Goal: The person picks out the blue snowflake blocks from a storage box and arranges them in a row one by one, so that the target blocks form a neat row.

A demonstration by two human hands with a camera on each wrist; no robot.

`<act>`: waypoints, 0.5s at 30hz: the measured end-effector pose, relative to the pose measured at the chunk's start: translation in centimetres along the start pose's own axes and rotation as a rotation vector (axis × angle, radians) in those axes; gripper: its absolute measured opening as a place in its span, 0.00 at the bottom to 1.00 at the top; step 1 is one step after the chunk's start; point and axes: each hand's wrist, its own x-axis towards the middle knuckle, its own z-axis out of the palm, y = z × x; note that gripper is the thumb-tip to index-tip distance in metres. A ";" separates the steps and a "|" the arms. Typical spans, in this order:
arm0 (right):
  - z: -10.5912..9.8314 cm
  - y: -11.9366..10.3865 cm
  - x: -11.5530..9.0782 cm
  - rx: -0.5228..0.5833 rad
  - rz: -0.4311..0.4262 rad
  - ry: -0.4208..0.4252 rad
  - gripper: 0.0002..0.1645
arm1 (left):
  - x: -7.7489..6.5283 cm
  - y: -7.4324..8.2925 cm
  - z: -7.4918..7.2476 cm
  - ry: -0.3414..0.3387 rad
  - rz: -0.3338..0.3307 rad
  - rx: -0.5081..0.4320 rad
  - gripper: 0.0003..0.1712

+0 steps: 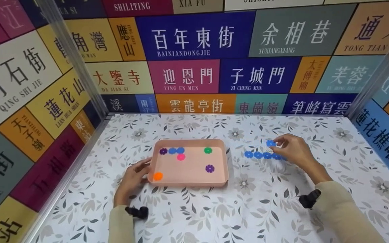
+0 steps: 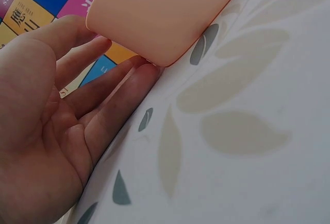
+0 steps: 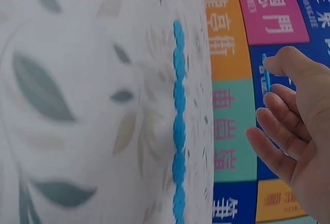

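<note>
My right hand point(image 1: 292, 149) pinches a blue flower-shaped plastic piece point(image 1: 270, 143) between thumb and forefinger, raised off the table. In the right wrist view this piece point(image 3: 266, 72) appears edge-on. Just below the hand, a row of several blue flower-shaped pieces point(image 1: 258, 155) lies on the cloth, its right end partly hidden by the hand. On the left, my left hand point(image 1: 134, 178) touches the left side of a shallow pink tray point(image 1: 184, 182); the left wrist view has its extended fingers point(image 2: 116, 87) against the tray's corner.
Inside the tray lie loose pieces: purple point(image 1: 163, 151), blue point(image 1: 180, 150), pink point(image 1: 181, 157), green point(image 1: 208, 150) and orange point(image 1: 158, 176). A floral cloth point(image 1: 214, 216) covers the table. Behind stands a wall of colourful street-name panels point(image 1: 194, 37), with clear strips at the corners.
</note>
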 end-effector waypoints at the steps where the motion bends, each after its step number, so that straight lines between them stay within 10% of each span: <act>1: -0.3 0.4 -0.2 -0.003 0.010 0.001 0.22 | 0.0 0.0 0.0 -0.001 0.000 0.006 0.25; 15: -3.8 7.0 -2.6 -0.034 0.167 0.018 0.30 | 0.0 -0.1 0.0 -0.003 0.027 -0.020 0.24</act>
